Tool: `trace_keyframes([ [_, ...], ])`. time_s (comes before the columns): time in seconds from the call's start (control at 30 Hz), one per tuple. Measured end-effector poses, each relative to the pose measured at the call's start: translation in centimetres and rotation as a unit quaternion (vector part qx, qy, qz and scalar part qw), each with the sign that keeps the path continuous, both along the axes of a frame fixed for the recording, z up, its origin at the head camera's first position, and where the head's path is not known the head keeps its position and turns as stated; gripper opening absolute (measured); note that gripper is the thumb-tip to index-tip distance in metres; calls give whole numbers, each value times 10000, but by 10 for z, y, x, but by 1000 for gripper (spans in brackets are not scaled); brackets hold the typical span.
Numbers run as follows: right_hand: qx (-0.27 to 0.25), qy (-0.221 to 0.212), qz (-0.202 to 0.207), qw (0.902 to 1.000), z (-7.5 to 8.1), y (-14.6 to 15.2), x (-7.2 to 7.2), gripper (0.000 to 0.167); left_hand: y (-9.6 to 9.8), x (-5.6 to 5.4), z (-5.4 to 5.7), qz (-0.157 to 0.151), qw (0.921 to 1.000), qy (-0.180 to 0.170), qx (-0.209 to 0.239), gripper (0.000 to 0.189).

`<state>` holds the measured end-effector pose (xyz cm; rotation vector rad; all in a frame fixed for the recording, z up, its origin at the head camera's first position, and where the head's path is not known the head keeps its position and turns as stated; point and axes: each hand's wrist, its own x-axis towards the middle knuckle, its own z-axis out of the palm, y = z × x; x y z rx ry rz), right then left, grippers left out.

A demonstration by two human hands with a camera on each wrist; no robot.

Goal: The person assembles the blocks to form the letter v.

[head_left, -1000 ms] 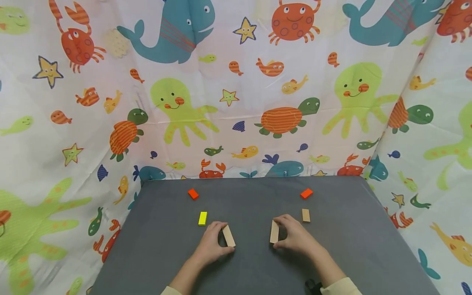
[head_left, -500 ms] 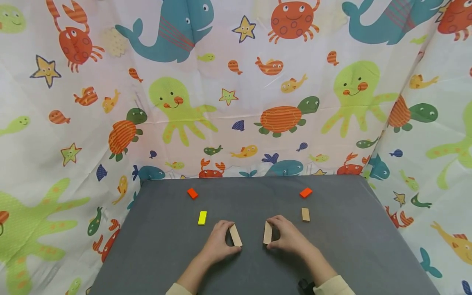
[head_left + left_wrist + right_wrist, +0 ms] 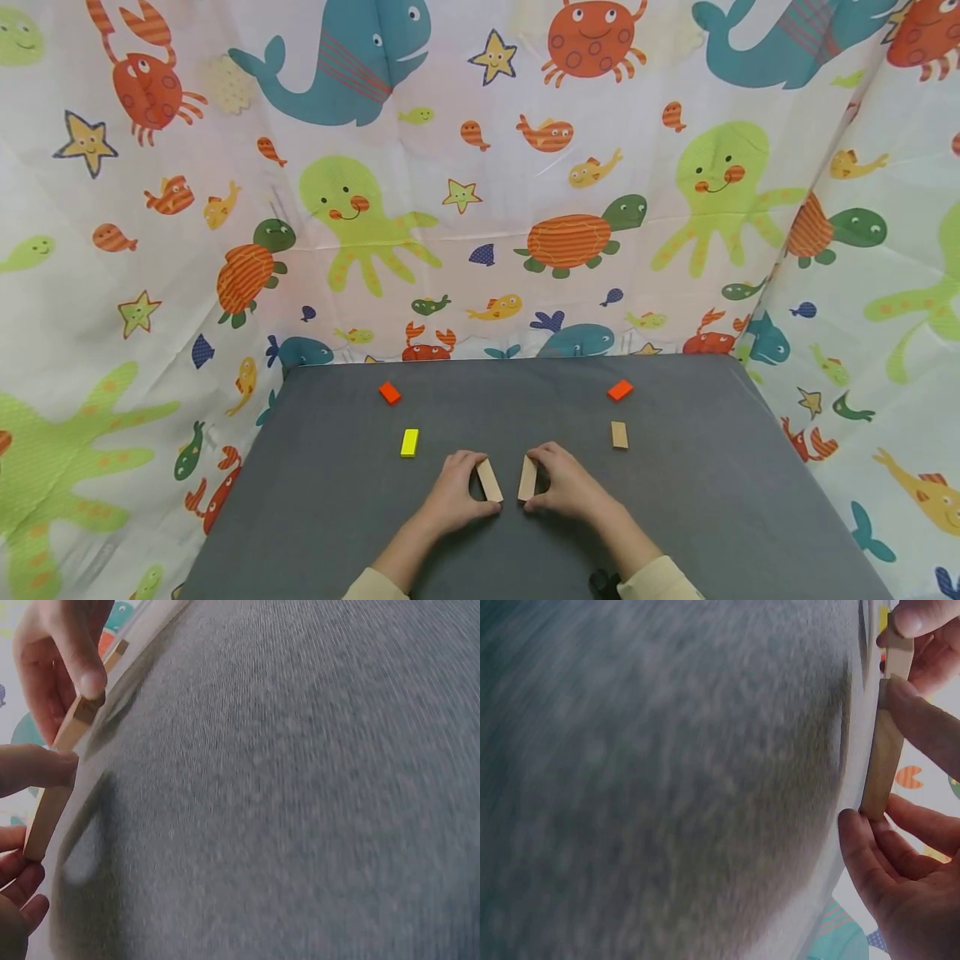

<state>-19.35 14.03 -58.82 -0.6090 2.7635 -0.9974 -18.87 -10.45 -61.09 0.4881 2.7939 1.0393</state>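
Step in hand, as judged: pairing the left wooden block (image 3: 490, 481) with the right wooden block (image 3: 528, 479); next move likely calls for squaring them. Left hand (image 3: 455, 492) and right hand (image 3: 567, 485) each pinch one, thumb at near end (narrow gap between blocks), apparently above the worktop (image 3: 330, 500)
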Motion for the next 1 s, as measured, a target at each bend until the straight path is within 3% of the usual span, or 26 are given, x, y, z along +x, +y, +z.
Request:
trace_keyframes([
  [0.37,277,-185,-87,9994,1,-18,2,79,13,-3,-6,-144,9991,158,-377,80],
  [0.53,440,-193,-48,9988,6,-22,2,80,15,-2,-5,-132,9991,35,-398,82],
  [0.73,285,-450,-94,9985,6,-19,3,97,13,-1,-6,-107,9992,-239,-291,99],
  [1.0,16,-294,-139,9995,9,-7,-4,96,9,-1,-6,-32,9996,-180,-193,83],
])
